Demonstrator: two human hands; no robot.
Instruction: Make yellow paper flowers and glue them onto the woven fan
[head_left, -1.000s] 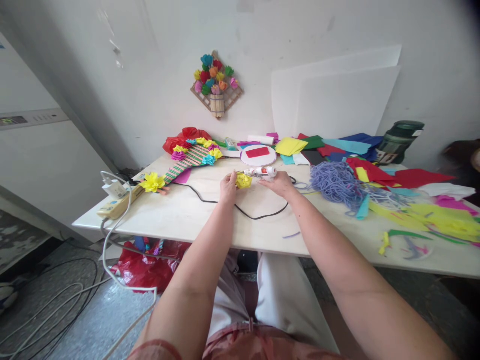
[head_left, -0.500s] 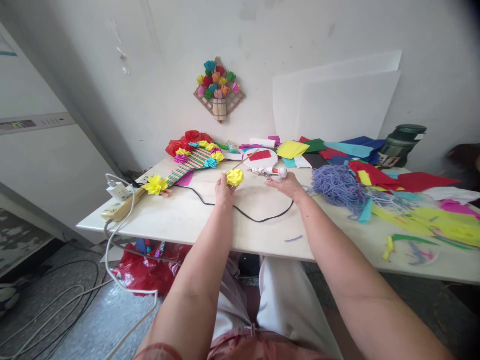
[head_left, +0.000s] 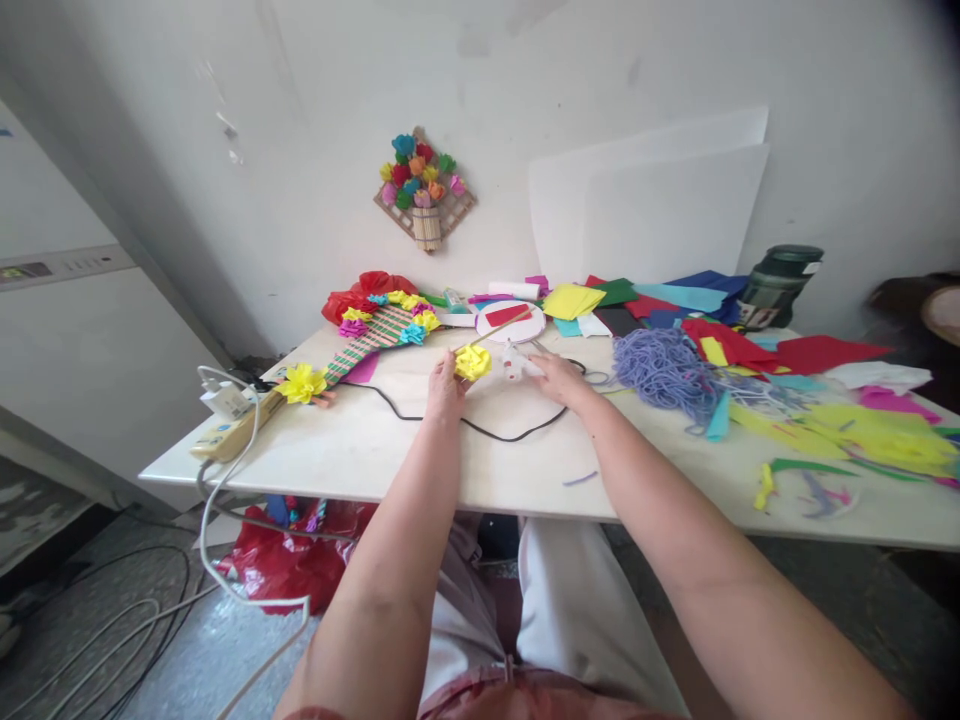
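Left hand (head_left: 445,385) pinched on a yellow paper flower (head_left: 472,361) with a thin stick (head_left: 499,326) running out toward 1 o'clock; right hand (head_left: 553,375) closed around a white glue gun (head_left: 516,362), at 3 o'clock of the flower, just beside it. Best done, judging from this, by holding the flower steady above the table (head_left: 450,460) and bringing the nozzle to the stick's base (black cord (head_left: 495,432) kept slack), fingers clear of the tip.
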